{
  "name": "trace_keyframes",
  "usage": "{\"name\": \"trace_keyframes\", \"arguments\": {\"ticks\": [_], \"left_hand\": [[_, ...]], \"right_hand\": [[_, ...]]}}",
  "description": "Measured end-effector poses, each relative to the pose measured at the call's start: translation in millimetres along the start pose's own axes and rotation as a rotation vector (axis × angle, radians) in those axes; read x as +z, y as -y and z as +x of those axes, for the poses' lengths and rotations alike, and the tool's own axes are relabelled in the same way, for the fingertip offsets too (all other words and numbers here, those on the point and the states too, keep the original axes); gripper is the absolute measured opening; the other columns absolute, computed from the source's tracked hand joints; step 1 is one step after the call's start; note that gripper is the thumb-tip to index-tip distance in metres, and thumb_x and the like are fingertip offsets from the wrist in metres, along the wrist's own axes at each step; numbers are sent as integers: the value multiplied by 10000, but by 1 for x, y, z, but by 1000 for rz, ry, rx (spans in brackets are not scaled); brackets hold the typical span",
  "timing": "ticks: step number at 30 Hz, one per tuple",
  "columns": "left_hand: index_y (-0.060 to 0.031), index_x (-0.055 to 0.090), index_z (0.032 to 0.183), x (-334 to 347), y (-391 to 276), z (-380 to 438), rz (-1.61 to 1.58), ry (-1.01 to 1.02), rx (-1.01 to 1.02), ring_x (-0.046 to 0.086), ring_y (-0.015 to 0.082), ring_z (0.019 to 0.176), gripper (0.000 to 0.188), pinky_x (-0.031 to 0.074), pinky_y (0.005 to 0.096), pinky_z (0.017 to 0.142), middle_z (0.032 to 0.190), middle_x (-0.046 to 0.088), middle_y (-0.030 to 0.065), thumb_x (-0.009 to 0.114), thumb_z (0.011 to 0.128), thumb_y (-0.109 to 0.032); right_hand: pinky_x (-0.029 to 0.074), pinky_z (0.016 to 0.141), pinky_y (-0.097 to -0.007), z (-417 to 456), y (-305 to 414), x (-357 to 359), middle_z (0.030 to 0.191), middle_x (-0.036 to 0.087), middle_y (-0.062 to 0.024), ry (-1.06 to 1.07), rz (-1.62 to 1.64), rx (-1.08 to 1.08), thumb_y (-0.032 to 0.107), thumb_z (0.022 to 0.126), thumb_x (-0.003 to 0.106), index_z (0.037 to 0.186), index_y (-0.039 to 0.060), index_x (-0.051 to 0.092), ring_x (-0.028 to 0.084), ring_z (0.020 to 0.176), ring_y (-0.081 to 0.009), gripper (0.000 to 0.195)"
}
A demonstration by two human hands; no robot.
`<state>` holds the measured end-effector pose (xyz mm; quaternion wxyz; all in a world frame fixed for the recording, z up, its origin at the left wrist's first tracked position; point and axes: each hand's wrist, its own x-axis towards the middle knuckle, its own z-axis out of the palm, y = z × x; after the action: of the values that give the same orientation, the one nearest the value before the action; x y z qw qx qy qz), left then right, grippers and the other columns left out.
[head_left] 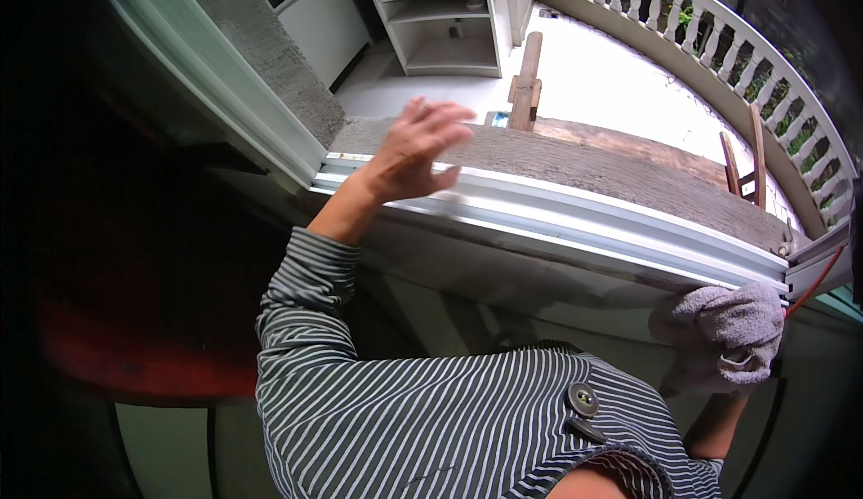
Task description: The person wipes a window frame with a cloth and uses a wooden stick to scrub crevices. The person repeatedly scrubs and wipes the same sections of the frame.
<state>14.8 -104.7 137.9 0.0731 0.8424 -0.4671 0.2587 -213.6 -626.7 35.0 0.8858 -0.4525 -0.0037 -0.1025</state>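
My left hand [421, 152] is raised over the white window sill track [573, 209], its fingers apart and holding nothing. A greyish-lilac terry cloth [735, 330] hangs bunched at my right hand, against the right end of the track. The cloth hides most of that hand; my right forearm [718, 425] shows beneath it. The track's parallel metal rails run from the left window frame [236, 81] to the right corner. Along its outer side lies a rough concrete ledge [607, 175].
Beyond the ledge are wooden planks [634, 148], an upright timber [526, 81], a wooden frame [756, 155] and a white open cabinet [448, 27]. A balustrade [715, 40] edges the tiled terrace. A red cord [819, 280] crosses the right corner; a red surface [155, 364] lies at lower left.
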Motion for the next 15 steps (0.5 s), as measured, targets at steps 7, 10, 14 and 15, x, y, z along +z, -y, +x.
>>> {"name": "trace_keyframes", "arguments": {"ticks": [7,10,14,15], "left_hand": [[-48,650,900,-90,-14,-54,-382,-150,-285,624,203,752,199,500,297,706,840,664,77,580,763,78],[-30,668,926,-92,-53,-87,-758,295,-684,623,171,685,163,494,280,627,840,672,102,647,767,-2],[-11,655,868,-78,-71,-102,-659,576,-791,622,207,675,195,481,286,615,769,653,120,628,813,-196],[-8,643,872,-68,-75,-106,-686,449,-781,621,215,680,163,483,289,620,763,649,117,609,814,-156]], "right_hand": [[342,1009,-446,-2,9,-19,1291,445,-184,-131,109,52,519,947,252,1328,21,346,462,1142,-324,634],[344,1002,-424,2,19,17,1263,481,-133,-530,259,193,502,947,292,1313,62,369,475,1117,-300,577],[390,952,-457,13,9,11,1130,525,-170,37,152,114,385,957,335,1199,16,438,512,1032,-319,453],[409,931,-458,18,11,17,1091,538,-168,104,152,134,360,959,341,1172,12,454,528,997,-314,423]]}}
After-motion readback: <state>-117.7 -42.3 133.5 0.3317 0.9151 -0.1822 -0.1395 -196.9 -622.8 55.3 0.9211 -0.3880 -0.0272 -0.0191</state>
